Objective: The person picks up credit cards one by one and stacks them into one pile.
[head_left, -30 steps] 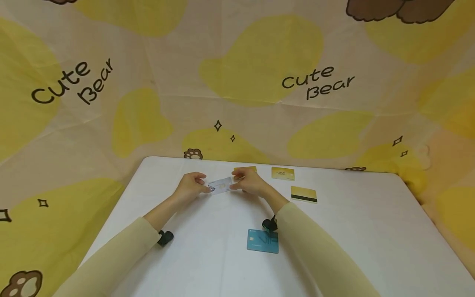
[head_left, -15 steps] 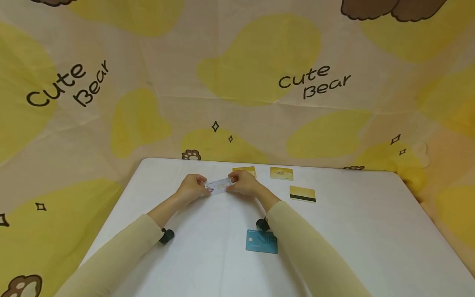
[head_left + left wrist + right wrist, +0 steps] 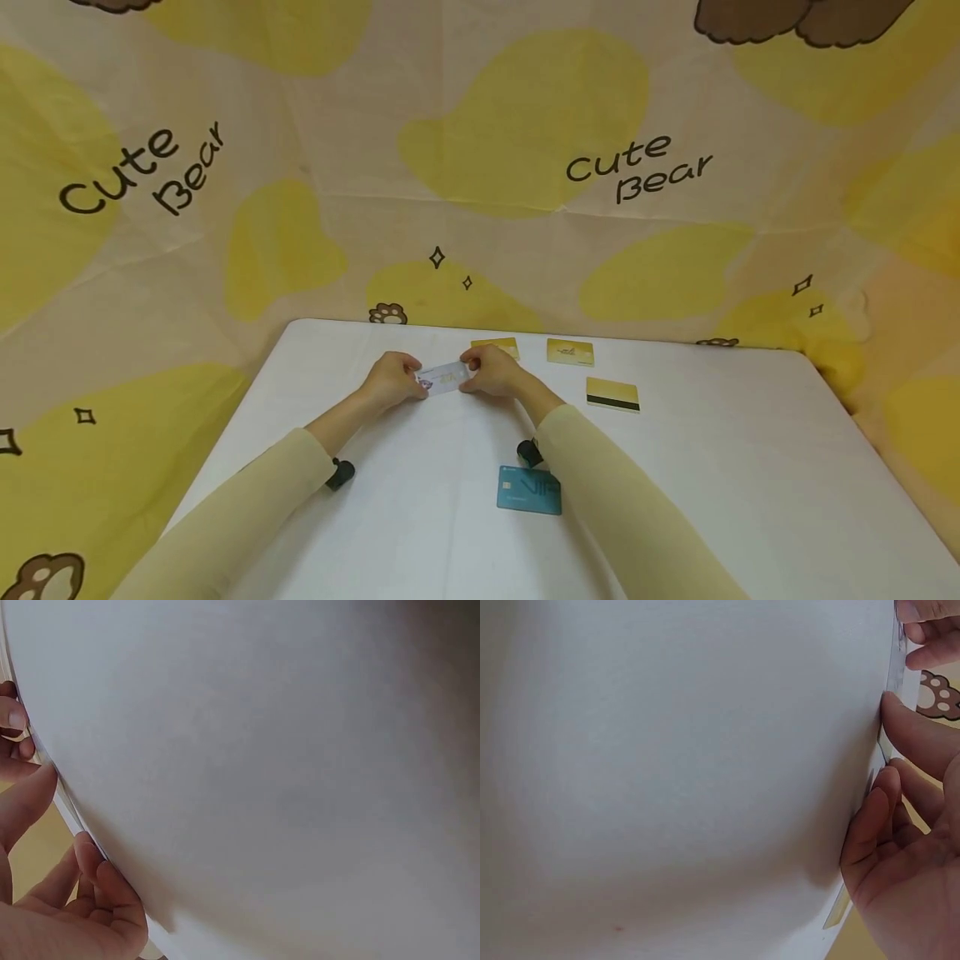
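Note:
A pale card [image 3: 442, 379] with a small picture on its left and faint gold lettering is held out between both hands over the white table. My left hand [image 3: 390, 381] pinches its left end between thumb and fingers. At the opposite end, my right hand [image 3: 491, 371] has the card between thumb and fingertips. In the left wrist view, the left hand [image 3: 82, 907] appears at the lower left and the card shows almost edge-on. The right wrist view has the right hand [image 3: 911, 847] at the right edge, thumb and fingers at the card's end.
One gold card [image 3: 504, 342] lies behind the right hand, partly covered by it. To its right are another gold card [image 3: 570, 352] and a gold card with a dark stripe [image 3: 612, 392]. A blue VIP card [image 3: 527, 490] lies nearer, partly overlapped by the right sleeve [image 3: 600, 483].
The right hand has changed its hold on the card's right end and shifted slightly left, its forearm with it. The left hand keeps its pinch. The cards on the table have not moved.

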Available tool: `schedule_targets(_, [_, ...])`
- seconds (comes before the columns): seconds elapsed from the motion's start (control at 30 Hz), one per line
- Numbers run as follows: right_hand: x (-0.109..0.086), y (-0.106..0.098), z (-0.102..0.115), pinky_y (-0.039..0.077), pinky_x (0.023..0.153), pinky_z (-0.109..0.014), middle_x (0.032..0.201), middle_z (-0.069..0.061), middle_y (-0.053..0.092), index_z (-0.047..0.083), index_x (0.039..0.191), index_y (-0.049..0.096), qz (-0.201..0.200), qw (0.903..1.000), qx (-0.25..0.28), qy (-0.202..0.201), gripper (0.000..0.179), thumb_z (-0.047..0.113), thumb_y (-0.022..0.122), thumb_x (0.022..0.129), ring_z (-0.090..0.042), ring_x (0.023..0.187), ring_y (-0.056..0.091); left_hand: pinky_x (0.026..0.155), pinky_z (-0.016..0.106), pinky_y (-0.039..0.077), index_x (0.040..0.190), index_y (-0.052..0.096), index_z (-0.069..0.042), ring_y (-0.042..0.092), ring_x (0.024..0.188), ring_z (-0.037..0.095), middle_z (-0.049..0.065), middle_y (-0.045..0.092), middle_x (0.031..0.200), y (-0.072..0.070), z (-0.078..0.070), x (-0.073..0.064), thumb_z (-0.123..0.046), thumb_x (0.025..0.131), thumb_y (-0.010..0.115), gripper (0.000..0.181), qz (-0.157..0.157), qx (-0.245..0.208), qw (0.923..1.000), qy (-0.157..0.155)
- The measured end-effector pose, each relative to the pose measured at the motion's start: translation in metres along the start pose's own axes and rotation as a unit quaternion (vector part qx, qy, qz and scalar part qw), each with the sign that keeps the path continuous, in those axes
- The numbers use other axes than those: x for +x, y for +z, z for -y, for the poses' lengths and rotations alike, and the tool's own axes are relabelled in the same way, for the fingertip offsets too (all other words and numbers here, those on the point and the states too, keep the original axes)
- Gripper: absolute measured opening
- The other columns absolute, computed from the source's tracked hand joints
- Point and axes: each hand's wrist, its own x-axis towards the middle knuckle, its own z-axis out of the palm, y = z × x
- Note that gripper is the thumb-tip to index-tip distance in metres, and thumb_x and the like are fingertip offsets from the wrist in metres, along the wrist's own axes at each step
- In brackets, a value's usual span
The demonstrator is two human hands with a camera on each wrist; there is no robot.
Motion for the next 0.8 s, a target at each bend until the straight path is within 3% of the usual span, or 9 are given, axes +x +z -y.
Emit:
schedule_targets(0.47, [-0.0005,0.0012,0.0028,0.044,0.091,-0.032,0.103,-0.003,0.060,0.004,0.129,0.068,-0.016,0.9997,-0.015,0.000,0.048,0.010,0.087,0.085,-0.018,0.095,0.054,0.079,0.034,0.041,0.127,0.067,0.007,0.055,0.094,0.026,0.011,0.059,0.097,-0.0003,-0.0002,-0.0002,0.001,0.079,0.084,0.051,0.001,0.028,0.9996,0.004])
schedule_targets(0.8, [-0.0011,0.0027,0.0027,0.046,0.090,-0.033,0.101,-0.003,0.063,0.004,0.127,0.067,-0.029,0.9993,-0.016,-0.016,0.049,0.009,0.089,0.083,-0.018,0.092,0.056,0.070,0.030,0.041,0.121,0.067,0.009,0.053,0.080,0.022,0.010,0.059,0.087,-0.0021,-0.0012,-0.0018,0.004,0.077,0.083,0.047,0.001,0.051,0.9981,0.036])
